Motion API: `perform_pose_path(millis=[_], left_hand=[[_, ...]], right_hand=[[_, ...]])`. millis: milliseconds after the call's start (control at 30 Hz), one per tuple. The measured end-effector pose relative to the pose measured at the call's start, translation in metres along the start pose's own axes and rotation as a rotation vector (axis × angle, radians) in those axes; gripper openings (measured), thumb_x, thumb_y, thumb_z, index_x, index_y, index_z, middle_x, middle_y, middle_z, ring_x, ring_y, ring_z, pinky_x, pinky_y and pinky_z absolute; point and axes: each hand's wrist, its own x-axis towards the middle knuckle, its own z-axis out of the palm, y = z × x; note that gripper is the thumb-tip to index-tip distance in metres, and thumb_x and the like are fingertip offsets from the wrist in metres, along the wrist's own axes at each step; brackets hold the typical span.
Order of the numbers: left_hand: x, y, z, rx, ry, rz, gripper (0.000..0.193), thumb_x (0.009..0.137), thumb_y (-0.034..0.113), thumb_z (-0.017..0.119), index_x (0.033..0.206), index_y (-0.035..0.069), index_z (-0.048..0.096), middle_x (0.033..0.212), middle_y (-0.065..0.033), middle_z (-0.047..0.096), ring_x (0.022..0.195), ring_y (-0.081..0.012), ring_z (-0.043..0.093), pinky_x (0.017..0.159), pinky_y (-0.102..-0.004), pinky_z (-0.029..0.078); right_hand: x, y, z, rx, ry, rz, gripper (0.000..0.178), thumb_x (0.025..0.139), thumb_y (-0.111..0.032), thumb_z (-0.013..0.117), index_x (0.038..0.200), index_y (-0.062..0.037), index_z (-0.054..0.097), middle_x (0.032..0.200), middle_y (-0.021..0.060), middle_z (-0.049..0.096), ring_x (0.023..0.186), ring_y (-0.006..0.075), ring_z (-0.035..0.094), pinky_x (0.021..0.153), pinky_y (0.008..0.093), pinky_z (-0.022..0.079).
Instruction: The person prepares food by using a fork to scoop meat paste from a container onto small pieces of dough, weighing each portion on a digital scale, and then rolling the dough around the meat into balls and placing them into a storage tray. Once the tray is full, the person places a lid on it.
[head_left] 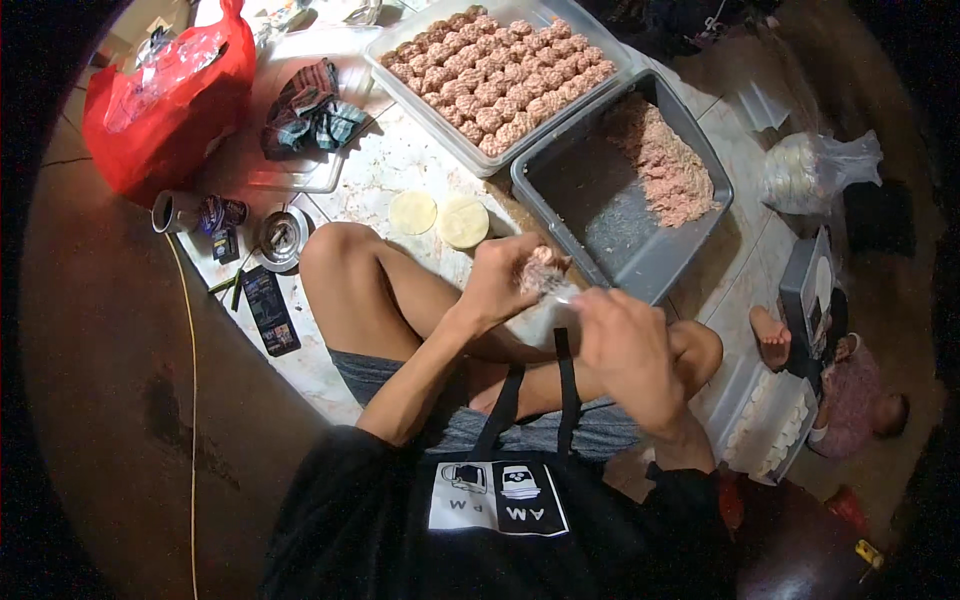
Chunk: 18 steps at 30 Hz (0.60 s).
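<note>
Over crossed bare legs [345,285] on a pale tiled surface [365,185], a seated person's left hand [500,280] clamps its fingers around a pink lump [541,268], much of which is hidden by the knuckles. The right hand [628,345], blurred, is close beside it with fingers curled; whether they are clamped on the small shiny piece [566,297] at their tips cannot be told. A whitish patch [532,326] under both hands is too covered to identify. Just beyond the left hand lie a round wrapper [412,212] and a stack of wrappers [463,222]. Past them, a clear tub [430,118] holds tight rows of pink dumplings [500,72], its far end cut off by the upper edge. A grey basin [590,185] sits against the tub, pink mince [668,165] heaped toward its far side, the right hand crowding its near corner. At left, a red plastic bag [170,110], its contents hard to make out, stands near a checked cloth [318,110] that covers part of a clear lid [312,180]; closer in are a cup [175,212], a round metal dish [283,238] and a black packet [270,310]. At right, beyond a knotted clear bag [808,172], a second person [858,400], bent by the lens and partly hidden, sits by a tray [727,410] of white pieces [768,425].
</note>
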Motion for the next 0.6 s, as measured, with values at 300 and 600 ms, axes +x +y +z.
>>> perform_pose_path(millis=[300, 600], left_hand=[[-0.001, 0.012, 0.007, 0.395, 0.402, 0.34, 0.046, 0.083, 0.013, 0.087, 0.127, 0.007, 0.072, 0.075, -0.0075, 0.063, 0.059, -0.0208, 0.062, 0.054, -0.0359, 0.048], [0.01, 0.028, -0.037, -0.202, 0.406, -0.227, 0.033, 0.082, 0.009, 0.092, 0.091, -0.001, 0.063, 0.072, 0.0056, 0.06, 0.063, -0.0032, 0.05, 0.056, -0.0209, 0.043]], right_hand=[[-0.008, -0.017, -0.007, 0.194, 0.062, 0.056, 0.017, 0.103, -0.012, 0.059, 0.101, 0.0019, 0.069, 0.093, 0.0278, 0.068, 0.088, 0.0511, 0.065, 0.075, 0.0503, 0.053], [0.055, 0.075, 0.016, -0.076, 0.102, 0.24, 0.024, 0.102, -0.016, 0.056, 0.104, 0.004, 0.07, 0.097, 0.0305, 0.069, 0.095, 0.0509, 0.067, 0.08, 0.051, 0.053]])
